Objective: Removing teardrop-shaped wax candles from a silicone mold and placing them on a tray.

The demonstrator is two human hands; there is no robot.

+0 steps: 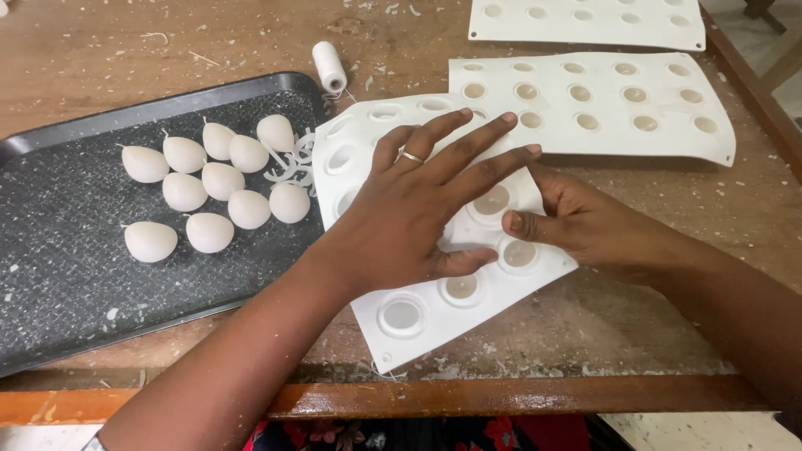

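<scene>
A white flexible mould sheet (393, 330) with round cavities lies tilted near the table's front edge. My left hand (418, 209) rests flat on it, fingers spread, a ring on one finger. My right hand (576, 221) holds the sheet's right edge, its thumb pressing on top by a cavity and its fingers tucked under the sheet. Several white egg-shaped candles (209, 179) with short wicks lie on a black tray (58, 276) to the left.
Two more white mould sheets lie behind, one (660, 96) at the right and another (585, 25) at the far edge. A spool of white thread (329, 65) stands beyond the tray. Wax scraps litter the wooden table (626, 326).
</scene>
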